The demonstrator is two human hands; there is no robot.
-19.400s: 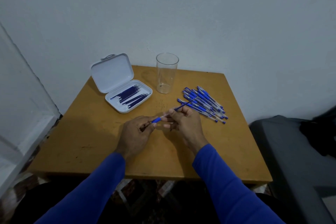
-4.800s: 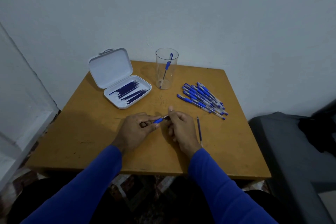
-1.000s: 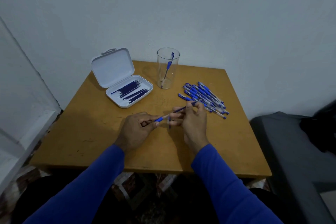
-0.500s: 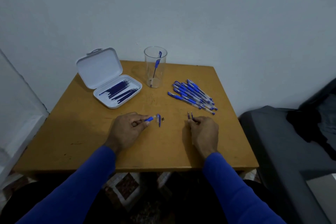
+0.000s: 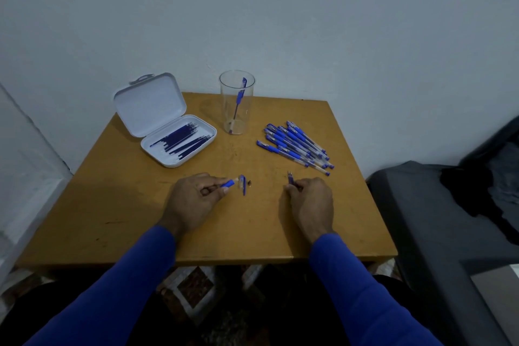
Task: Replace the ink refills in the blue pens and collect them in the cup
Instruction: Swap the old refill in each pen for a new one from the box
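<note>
One pen (image 5: 239,98) stands in the cup (image 5: 236,104); a pile of pens (image 5: 296,146), too overlapped to count, lies right of it. The left hand (image 5: 193,199) pinches a pen barrel (image 5: 228,184); the right hand (image 5: 309,202) grips a refill (image 5: 290,178). A cap (image 5: 242,183) lies between them. An open case (image 5: 174,135) of refills sits far-left on the wooden table (image 5: 112,205), against a white wall (image 5: 280,22).

An ochre-yellow wooden table (image 5: 126,205) carries a white plastic case (image 5: 157,109) of dark navy ink refills (image 5: 182,141), a clear plastic cup (image 5: 236,104) holding one blue pen (image 5: 239,98), and a pile of blue-and-clear pens (image 5: 295,144) near its right edge.
</note>
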